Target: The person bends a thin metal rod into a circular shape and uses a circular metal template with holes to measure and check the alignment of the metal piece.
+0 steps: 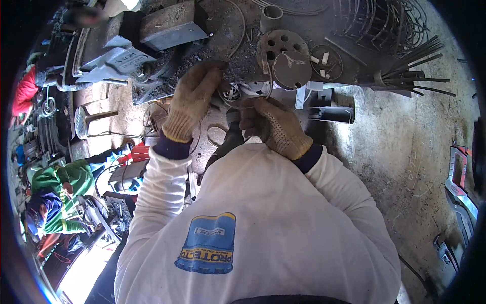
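Observation:
Both of my hands wear dirty knitted work gloves and are over the near edge of a dark metal workbench (324, 35). My left hand (195, 96) has its fingers bent and pressed together near a thin curved metal rod (272, 83). The fingers of my right hand (276, 124) are curled closed around the rod's near end. Its other part arcs up past the flat round disc (292, 70). Just between the hands lies a small coil of light strip (232, 92). What the left fingertips hold is partly hidden.
A bench vise (116, 61) is at the left of the bench. A plate with holes (283, 43), a short pipe (272, 19), a round dish (326, 62) and bundled rods (417, 71) lie to the right. A person in green (66, 182) works at far left.

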`<action>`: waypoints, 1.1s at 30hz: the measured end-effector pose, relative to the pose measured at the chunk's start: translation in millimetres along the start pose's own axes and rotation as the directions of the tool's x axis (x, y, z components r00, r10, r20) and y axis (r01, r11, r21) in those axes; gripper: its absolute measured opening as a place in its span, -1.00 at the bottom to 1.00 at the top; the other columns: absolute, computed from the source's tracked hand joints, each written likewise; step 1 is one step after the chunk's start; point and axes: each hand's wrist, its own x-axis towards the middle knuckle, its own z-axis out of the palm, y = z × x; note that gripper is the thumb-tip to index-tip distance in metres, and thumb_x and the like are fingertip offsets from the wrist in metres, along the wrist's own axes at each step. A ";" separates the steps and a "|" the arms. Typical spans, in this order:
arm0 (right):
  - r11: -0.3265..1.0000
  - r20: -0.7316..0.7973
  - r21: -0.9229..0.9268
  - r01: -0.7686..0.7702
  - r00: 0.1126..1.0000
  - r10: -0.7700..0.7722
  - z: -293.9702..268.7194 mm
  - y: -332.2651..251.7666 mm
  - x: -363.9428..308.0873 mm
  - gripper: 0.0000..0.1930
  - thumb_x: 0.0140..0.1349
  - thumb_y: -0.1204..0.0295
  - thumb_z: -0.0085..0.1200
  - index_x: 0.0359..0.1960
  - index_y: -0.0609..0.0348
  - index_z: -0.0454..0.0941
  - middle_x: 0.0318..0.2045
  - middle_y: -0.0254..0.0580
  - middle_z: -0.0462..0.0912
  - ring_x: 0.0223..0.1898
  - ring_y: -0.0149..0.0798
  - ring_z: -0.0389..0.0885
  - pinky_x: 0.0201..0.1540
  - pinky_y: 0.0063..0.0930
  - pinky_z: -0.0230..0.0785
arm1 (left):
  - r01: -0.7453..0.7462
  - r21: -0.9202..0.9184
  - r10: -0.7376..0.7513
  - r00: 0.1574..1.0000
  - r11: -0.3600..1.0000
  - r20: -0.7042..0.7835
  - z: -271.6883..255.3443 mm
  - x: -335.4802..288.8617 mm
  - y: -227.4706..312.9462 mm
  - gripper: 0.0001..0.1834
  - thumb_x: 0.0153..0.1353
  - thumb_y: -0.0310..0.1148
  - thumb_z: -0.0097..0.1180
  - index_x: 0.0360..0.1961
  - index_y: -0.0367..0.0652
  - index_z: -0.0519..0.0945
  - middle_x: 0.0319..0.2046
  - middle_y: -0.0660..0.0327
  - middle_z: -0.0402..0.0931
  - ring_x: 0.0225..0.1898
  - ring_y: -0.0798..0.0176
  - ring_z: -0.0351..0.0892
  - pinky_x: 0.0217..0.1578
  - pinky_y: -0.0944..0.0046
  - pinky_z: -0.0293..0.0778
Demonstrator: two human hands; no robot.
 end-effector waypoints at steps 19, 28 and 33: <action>0.828 -0.103 -0.470 0.305 0.913 -0.395 -7.8 8.9 26.3 -0.70 0.49 0.33 -0.05 -0.09 0.35 0.60 -0.39 -0.12 0.64 -0.46 -0.27 0.66 -0.41 -0.39 0.56 | -0.285 0.288 0.269 0.958 0.914 0.095 -21.3 32.9 -27.7 -0.73 0.42 -0.21 0.12 -0.14 -0.24 0.60 -0.38 0.25 0.62 -0.42 0.43 0.56 -0.41 0.39 0.50; 0.906 -0.082 -0.359 0.223 0.960 -0.268 1.9 -0.2 17.7 -0.69 0.48 0.30 -0.03 -0.14 0.36 0.61 -0.52 -0.18 0.56 -0.54 -0.31 0.57 -0.50 -0.41 0.48 | -0.092 0.000 0.092 0.995 0.996 0.037 -7.0 16.2 -10.1 -0.83 0.44 -0.30 0.12 -0.18 -0.19 0.57 -0.37 0.29 0.59 -0.40 0.47 0.51 -0.39 0.41 0.48; 0.757 0.067 -0.530 0.382 0.909 -0.412 -9.1 2.3 21.9 -0.68 0.47 0.27 -0.01 -0.14 0.35 0.61 -0.51 -0.15 0.57 -0.55 -0.28 0.56 -0.47 -0.41 0.48 | -0.054 -0.095 0.058 0.998 0.994 0.039 -8.2 16.5 -13.9 -0.85 0.44 -0.31 0.13 -0.17 -0.18 0.57 -0.37 0.30 0.59 -0.36 0.46 0.51 -0.30 0.42 0.45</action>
